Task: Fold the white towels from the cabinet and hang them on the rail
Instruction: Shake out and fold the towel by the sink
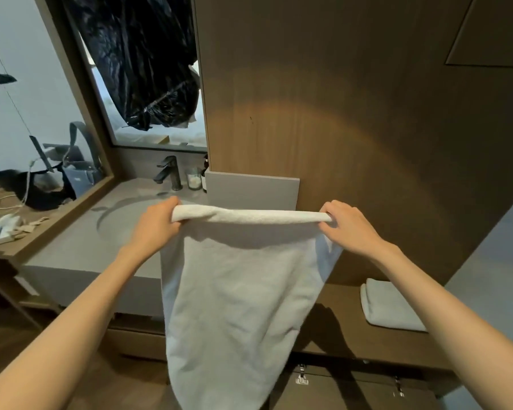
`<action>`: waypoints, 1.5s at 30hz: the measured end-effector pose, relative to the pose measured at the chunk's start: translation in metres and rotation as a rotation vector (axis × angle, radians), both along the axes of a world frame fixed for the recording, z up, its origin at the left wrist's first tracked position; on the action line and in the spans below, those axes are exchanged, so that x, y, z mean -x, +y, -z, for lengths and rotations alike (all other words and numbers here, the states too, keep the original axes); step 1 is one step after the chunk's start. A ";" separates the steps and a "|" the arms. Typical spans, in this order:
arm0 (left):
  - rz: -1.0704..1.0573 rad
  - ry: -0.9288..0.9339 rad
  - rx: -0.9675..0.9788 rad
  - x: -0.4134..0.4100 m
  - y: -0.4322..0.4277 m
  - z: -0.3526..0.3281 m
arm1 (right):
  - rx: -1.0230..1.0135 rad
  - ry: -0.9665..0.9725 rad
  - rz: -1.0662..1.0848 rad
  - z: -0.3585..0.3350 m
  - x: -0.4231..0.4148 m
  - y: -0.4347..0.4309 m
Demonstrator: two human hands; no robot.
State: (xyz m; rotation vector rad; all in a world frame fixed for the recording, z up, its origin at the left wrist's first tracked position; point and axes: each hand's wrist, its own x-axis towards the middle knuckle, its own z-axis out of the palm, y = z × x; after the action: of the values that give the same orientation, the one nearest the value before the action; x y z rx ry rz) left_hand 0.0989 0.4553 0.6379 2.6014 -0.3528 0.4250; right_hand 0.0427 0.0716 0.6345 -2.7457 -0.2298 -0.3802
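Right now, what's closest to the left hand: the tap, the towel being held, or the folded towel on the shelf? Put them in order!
1. Held towel: in the left hand grip.
2. Tap: just behind, at the sink.
3. Folded towel: far right, on the shelf.

A white towel (237,291) hangs at frame centre, top edge rolled and level; a folded towel (391,309) lies flat lower right.
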 end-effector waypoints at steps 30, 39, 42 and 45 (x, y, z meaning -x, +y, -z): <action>-0.114 -0.570 0.250 -0.355 -0.051 -0.140 | -0.134 -0.547 0.332 -0.156 -0.324 0.002; -0.070 -0.477 0.268 -0.367 -0.049 -0.089 | -0.112 -0.435 0.394 -0.116 -0.313 0.005; -0.022 -0.377 0.300 -0.345 -0.039 -0.058 | -0.097 -0.333 0.368 -0.090 -0.292 0.013; 0.004 -0.271 0.296 -0.316 -0.026 -0.024 | -0.109 -0.239 0.314 -0.058 -0.263 0.023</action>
State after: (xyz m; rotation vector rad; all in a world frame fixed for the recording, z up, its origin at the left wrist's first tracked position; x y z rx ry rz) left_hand 0.4148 0.4296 0.6621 2.2586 -0.3544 0.7704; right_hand 0.3053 0.0950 0.6922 -2.6251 0.1625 -0.7819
